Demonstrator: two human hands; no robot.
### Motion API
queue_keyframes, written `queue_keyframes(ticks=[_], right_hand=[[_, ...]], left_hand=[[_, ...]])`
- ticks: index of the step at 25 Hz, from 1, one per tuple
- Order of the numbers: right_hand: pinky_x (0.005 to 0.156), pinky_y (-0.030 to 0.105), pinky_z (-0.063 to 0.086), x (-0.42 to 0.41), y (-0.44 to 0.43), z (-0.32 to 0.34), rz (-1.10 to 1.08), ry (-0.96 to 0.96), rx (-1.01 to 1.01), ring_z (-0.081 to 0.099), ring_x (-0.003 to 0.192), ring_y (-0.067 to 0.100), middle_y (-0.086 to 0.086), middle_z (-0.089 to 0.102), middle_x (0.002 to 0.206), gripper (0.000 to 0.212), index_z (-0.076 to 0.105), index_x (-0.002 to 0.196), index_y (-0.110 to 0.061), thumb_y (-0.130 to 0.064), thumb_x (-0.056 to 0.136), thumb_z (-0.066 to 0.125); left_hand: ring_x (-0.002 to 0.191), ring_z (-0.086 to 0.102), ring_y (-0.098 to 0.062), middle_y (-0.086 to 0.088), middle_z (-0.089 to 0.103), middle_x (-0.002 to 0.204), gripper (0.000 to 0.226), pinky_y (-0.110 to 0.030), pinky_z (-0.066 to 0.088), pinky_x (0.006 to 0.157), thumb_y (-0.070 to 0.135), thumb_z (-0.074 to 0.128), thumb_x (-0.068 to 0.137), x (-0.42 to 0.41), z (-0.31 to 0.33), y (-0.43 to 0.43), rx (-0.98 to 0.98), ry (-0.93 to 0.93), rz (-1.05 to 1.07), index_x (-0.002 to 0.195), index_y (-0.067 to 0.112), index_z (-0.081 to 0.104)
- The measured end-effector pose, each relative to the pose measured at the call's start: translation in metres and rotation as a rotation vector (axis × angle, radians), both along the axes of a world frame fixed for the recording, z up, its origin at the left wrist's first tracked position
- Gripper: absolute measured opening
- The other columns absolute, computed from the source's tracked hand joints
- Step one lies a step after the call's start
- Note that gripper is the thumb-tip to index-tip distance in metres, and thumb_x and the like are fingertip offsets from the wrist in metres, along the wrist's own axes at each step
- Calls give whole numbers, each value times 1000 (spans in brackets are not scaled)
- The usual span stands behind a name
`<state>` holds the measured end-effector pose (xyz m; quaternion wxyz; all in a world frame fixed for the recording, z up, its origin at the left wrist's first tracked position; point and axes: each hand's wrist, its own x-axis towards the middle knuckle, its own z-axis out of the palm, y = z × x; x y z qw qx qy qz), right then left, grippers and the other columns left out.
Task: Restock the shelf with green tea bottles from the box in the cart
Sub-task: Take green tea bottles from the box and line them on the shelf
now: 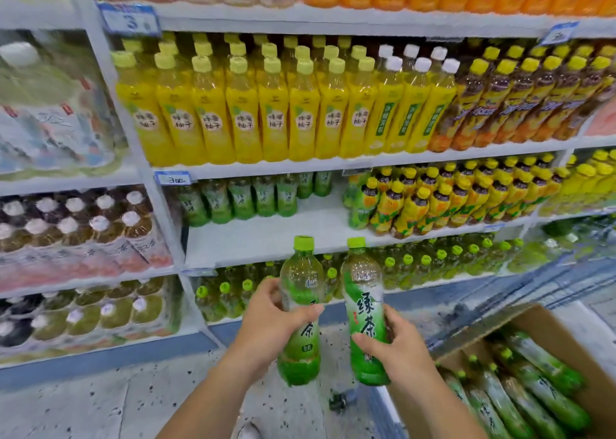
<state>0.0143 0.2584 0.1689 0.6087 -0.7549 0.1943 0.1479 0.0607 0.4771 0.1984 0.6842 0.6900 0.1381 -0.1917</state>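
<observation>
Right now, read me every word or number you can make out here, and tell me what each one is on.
"绿茶": label of the green tea bottle in the right hand.
"茶": label of the second bottle in the left hand; rest covered.
"柚子": round labels on the yellow bottles; line above blurred.
"3": upper price tag.
"300", roughly: lower price tag.
Other labels and tags: too blurred.

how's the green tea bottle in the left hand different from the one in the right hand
Label: on the left-hand green tea bottle the characters are partly covered by the left hand; on the right-hand green tea bottle they face the camera uncovered. Grip: the left hand wraps its bottle from the left, the right hand from the right. Both are roughly upright, with light green caps.
</observation>
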Motion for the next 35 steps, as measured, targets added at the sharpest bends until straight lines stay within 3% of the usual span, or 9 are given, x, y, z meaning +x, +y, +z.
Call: queue_keyframes(ticks=[2,6,9,12,17,21,26,31,35], right_hand=[[79,32,60,25,15,-2,-16,11,-9,72,95,8,-9,74,109,57,58,130,-29,-17,80,83],[74,28,59,78,31,-19,-93,-59,-28,72,87,3,-16,76,95,49,61,108,-43,-9,80,81],[70,24,59,128,28,-57,-130,-131,-32,73,86,4,-16,77,95,51,63,116,-37,-6,80,80],[68,21,59,179,20,-102,-150,-201,-16,74,89,8,-12,78,97,48,66,115,-32,-2,80,79],[76,21,60,251,1,-166,-126,-377,-4,72,92,-1,-19,76,100,42,65,114,-30,-5,83,77],[86,23,58,293,-4,-194,-146,-495,-10,69,104,1,-14,74,112,50,59,126,-26,-4,85,76],[94,21,54,314,4,-227,-140,-600,20,64,114,1,-13,68,123,55,51,133,-24,0,88,70],[102,26,51,326,5,-238,-102,-619,-43,57,121,-4,-16,61,132,59,43,140,-26,-8,91,70],[107,29,43,314,4,-249,-148,-558,-189,48,127,0,-26,50,131,62,42,142,-41,-31,88,73]], left_hand=[[84,75,-8,4,78,97,54,-33,61,77,20,94,67,29,-3,12,-5,-21,1,111,21,62],[85,74,-5,11,78,93,45,-28,59,76,20,93,67,83,-23,18,34,-84,18,105,26,69],[91,74,-9,11,78,96,43,-34,59,84,21,93,67,127,-60,13,63,-127,-10,103,29,73],[89,73,-6,12,79,93,40,-30,58,81,16,91,67,168,-106,4,72,-187,33,102,27,75],[87,74,-2,14,79,93,36,-26,57,77,14,89,69,228,-172,-18,35,-309,95,100,27,76],[85,71,6,19,78,93,42,-13,57,73,10,89,69,264,-187,-41,28,-447,127,104,28,73],[82,70,9,23,76,91,41,-9,54,73,6,88,72,289,-201,-60,61,-569,132,101,29,70],[84,70,9,24,75,92,41,-8,54,73,4,86,75,304,-211,-65,66,-604,135,101,31,67],[100,65,9,22,72,109,50,-12,54,86,17,86,77,305,-223,-58,148,-553,74,119,33,64]])
